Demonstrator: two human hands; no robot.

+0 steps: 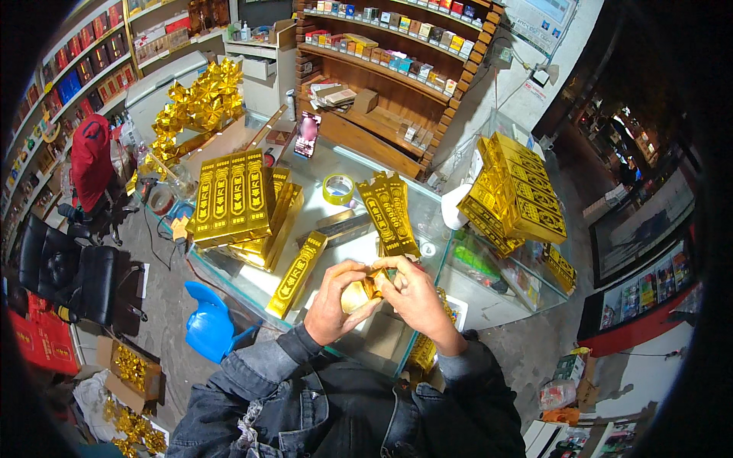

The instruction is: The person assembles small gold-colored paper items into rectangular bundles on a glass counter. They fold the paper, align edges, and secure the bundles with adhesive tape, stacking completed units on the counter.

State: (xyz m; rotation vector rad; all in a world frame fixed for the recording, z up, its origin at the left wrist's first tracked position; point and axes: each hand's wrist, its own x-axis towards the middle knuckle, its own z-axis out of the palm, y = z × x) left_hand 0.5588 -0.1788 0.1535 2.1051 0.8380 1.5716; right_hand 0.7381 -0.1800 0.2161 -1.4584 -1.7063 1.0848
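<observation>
Cannot tell the full shape of the gold foil piece (373,285), partly hidden by the left hand (334,302) and right hand (417,296). Can see only part of the printed gold strip (421,353) behind the right sleeve (475,372). Cannot follow the denim jacket (343,404) past the lower edge. Cannot read the cigarette packs (403,66), too small, or make out the dark, blurred street (611,141).

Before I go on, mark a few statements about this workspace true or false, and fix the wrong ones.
1. The left hand and right hand meet at a gold foil piece. True.
2. The plastic chair is red. False: the plastic chair is blue.
3. A roll of yellow tape sits on the glass counter. True.
4. The phone has a dark screen. False: the phone is lit.
5. The wooden shelves hold small packs. True.
</observation>
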